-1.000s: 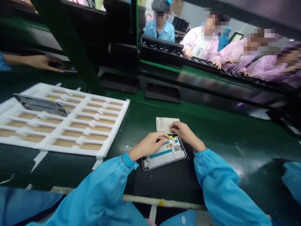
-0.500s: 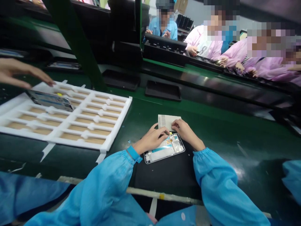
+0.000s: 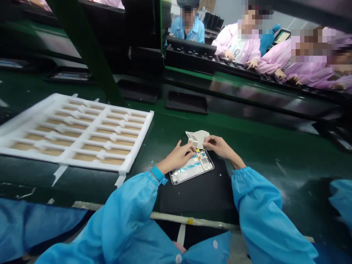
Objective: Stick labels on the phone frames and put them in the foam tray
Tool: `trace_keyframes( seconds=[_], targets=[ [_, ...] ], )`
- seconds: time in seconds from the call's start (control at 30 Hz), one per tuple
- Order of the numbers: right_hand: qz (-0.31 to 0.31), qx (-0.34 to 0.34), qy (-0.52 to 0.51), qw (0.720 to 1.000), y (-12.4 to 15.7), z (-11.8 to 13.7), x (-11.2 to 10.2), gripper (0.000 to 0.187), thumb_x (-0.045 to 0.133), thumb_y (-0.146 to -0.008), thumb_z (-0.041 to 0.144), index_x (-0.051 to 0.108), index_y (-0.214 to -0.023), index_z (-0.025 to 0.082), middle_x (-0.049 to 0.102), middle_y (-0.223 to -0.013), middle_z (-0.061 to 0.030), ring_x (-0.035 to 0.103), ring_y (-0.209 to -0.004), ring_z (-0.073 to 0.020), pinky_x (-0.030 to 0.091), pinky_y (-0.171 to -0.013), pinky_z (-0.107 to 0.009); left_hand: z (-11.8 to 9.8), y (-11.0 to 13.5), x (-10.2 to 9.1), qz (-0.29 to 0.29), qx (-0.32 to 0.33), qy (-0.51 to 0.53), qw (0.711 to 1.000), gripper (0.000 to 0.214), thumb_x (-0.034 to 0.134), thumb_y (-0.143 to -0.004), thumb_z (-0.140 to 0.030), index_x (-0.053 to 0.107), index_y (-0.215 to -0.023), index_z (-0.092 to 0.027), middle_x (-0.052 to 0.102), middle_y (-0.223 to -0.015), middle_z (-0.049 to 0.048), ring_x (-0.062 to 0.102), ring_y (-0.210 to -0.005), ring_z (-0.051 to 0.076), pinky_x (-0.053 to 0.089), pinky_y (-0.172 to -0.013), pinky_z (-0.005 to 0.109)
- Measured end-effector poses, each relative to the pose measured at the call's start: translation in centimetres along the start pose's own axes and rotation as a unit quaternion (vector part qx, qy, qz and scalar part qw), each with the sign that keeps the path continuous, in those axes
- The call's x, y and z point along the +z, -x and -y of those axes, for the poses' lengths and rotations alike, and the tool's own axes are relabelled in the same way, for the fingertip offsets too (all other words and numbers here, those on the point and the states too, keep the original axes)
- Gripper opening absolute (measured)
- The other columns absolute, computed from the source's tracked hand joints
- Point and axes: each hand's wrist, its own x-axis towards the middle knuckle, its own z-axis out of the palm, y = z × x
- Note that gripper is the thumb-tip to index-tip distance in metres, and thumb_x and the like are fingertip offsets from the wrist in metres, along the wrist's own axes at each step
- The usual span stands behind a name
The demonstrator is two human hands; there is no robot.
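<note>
A phone frame (image 3: 192, 172) with an open inner side lies tilted on a black mat (image 3: 198, 198). Just behind it is a pale sticker sheet (image 3: 202, 136) with rows of dark strips on its left part, now bent and partly raised. My right hand (image 3: 220, 146) pinches the sheet's right side between thumb and fingers. Across the upper left of the phone frame reaches my left hand (image 3: 180, 157), its bent fingertips closed at the sheet's near edge; the exact grip is partly hidden. A small yellow tab (image 3: 197, 150) shows at the frame's top edge.
To the left is a white foam tray (image 3: 140, 141) with slots, taped to the green bench (image 3: 275, 157). Black trays (image 3: 187, 102) stand along the back. A green post (image 3: 93, 55) slants behind the foam tray. Co-workers (image 3: 239, 40) sit across the line.
The sticker sheet has gone from flat to bent, its right side lifted by my right hand. Another person's hand and the phone part it held have left the foam tray.
</note>
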Motion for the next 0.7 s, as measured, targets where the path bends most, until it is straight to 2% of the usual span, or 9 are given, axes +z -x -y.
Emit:
trace_keyframes(
  seconds=[0.1, 0.17, 0.27, 0.33, 0.4, 0.53, 0.6, 0.7],
  targets=[
    [-0.017, -0.009, -0.018, 1.0, 0.8, 0.4, -0.1, 0.028, 0.062, -0.081, 0.046, 0.056, -0.074, 0.02, 0.069, -0.084, -0.0052, 0.065, -0.077, -0.0189, 0.051, -0.073, -0.034, 0.2, 0.0, 0.2, -0.007, 0.01, -0.006, 1.0, 0.009, 0.046, -0.097, -0.025, 0.054, -0.1, -0.023, 0.07, -0.089, -0.0059, 0.066, -0.086, 0.014, 0.011, -0.121, 0.056],
    [-0.04, -0.018, -0.013, 0.999, 1.3, 1.0, 0.2, 0.024, 0.062, -0.083, 0.042, 0.057, -0.074, 0.02, 0.07, -0.086, -0.0054, 0.065, -0.08, -0.0194, 0.05, -0.078, -0.035, 0.3, 0.0, 0.3, -0.017, 0.019, -0.009, 1.0, 0.01, 0.048, -0.096, -0.026, 0.057, -0.1, -0.023, 0.071, -0.097, -0.0029, 0.066, -0.094, 0.016, 0.028, -0.117, 0.049],
    [-0.101, -0.031, 0.01, 0.994, 2.0, 2.2, 0.8, 0.014, 0.065, -0.08, 0.034, 0.061, -0.075, 0.021, 0.069, -0.084, -0.0039, 0.061, -0.086, -0.0213, 0.045, -0.087, -0.039, -0.2, 0.3, -0.1, -0.042, 0.028, -0.012, 0.999, 0.013, 0.049, -0.096, -0.028, 0.06, -0.1, -0.022, 0.072, -0.103, 0.0014, 0.067, -0.101, 0.019, 0.049, -0.097, 0.034],
    [-0.153, -0.039, 0.018, 0.987, 2.5, 3.2, 1.0, 0.011, 0.067, -0.079, 0.03, 0.062, -0.074, 0.022, 0.067, -0.083, -0.0035, 0.059, -0.089, -0.0223, 0.043, -0.09, -0.041, -1.1, 0.8, -0.6, -0.066, 0.026, -0.013, 0.997, 0.016, 0.047, -0.098, -0.03, 0.06, -0.104, -0.022, 0.072, -0.105, 0.0022, 0.068, -0.101, 0.019, 0.052, -0.089, 0.03],
    [-0.2, -0.043, 0.013, 0.979, 3.3, 4.3, 0.8, 0.011, 0.065, -0.082, 0.03, 0.061, -0.076, 0.022, 0.067, -0.082, -0.0033, 0.059, -0.086, -0.0211, 0.045, -0.087, -0.039, -2.4, 1.7, -1.2, -0.093, 0.028, -0.025, 0.995, 0.019, 0.046, -0.1, -0.032, 0.058, -0.111, -0.024, 0.073, -0.107, 0.0014, 0.07, -0.1, 0.019, 0.053, -0.085, 0.028],
    [-0.271, -0.045, -0.052, 0.96, 6.8, 6.8, -0.2, 0.013, 0.068, -0.082, 0.032, 0.065, -0.087, 0.021, 0.069, -0.083, -0.0028, 0.065, -0.078, -0.0186, 0.053, -0.074, -0.033, -5.4, 3.7, -1.1, -0.109, 0.094, -0.179, 0.973, 0.021, 0.047, -0.101, -0.033, 0.057, -0.116, -0.024, 0.074, -0.102, 0.0019, 0.072, -0.086, 0.02, 0.053, -0.076, 0.029],
    [-0.282, -0.04, -0.076, 0.956, 9.3, 8.0, -0.7, 0.012, 0.072, -0.08, 0.031, 0.069, -0.087, 0.021, 0.072, -0.084, -0.0028, 0.068, -0.079, -0.0196, 0.056, -0.073, -0.033, -6.5, 4.6, -0.4, -0.097, 0.147, -0.26, 0.949, 0.021, 0.045, -0.102, -0.032, 0.06, -0.113, -0.021, 0.074, -0.09, 0.0025, 0.072, -0.076, 0.02, 0.052, -0.072, 0.03],
    [-0.237, -0.037, -0.051, 0.969, 12.9, 9.4, -0.9, 0.005, 0.07, -0.083, 0.027, 0.074, -0.084, 0.024, 0.075, -0.085, -0.0019, 0.07, -0.082, -0.0203, 0.058, -0.075, -0.034, -7.6, 5.3, 0.8, -0.088, 0.204, -0.297, 0.929, 0.02, 0.045, -0.102, -0.026, 0.061, -0.107, -0.018, 0.074, -0.082, 0.0026, 0.071, -0.072, 0.02, 0.051, -0.071, 0.031]
  ],
)
